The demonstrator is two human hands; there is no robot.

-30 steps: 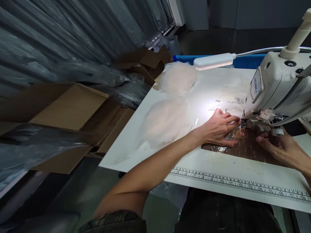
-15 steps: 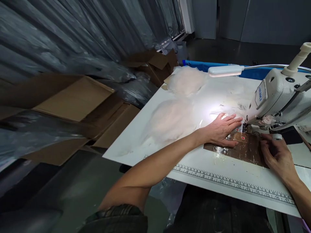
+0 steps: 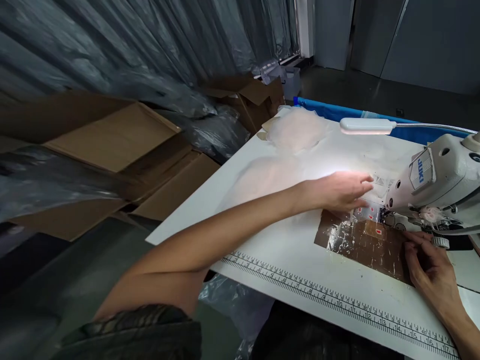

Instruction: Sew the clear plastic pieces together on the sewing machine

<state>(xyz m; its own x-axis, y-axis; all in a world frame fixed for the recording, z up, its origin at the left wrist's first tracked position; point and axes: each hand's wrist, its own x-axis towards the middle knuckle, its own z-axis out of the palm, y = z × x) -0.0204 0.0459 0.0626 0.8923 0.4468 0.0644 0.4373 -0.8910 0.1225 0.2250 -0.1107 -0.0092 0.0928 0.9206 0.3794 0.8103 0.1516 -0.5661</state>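
Note:
My left hand (image 3: 347,190) hovers by the needle area of the white sewing machine (image 3: 442,170), its fingers outstretched and a little blurred. Just past its fingertips lies a small clear piece (image 3: 369,210) with red marks, close to the presser foot. A brown, tape-covered plate (image 3: 348,240) covers the machine bed, and a small tan patch (image 3: 375,230) with a red mark sits on it. My right hand (image 3: 431,260) rests at the plate's right end, fingers curled with thumb near forefinger; whatever is inside them, if anything, is hidden. A ribbed white knob (image 3: 439,243) shows beside it.
Two pale, fluffy sheer heaps (image 3: 296,130) lie on the left of the white table (image 3: 187,220). A ruler strip (image 3: 337,300) runs along the front edge. A lamp (image 3: 367,126) hangs over the back. Open cardboard boxes (image 3: 116,135) stand at left.
My left hand has lifted off the plate and the clear piece beside the needle. My right hand stays curled at the plate's right end. The view has shifted slightly.

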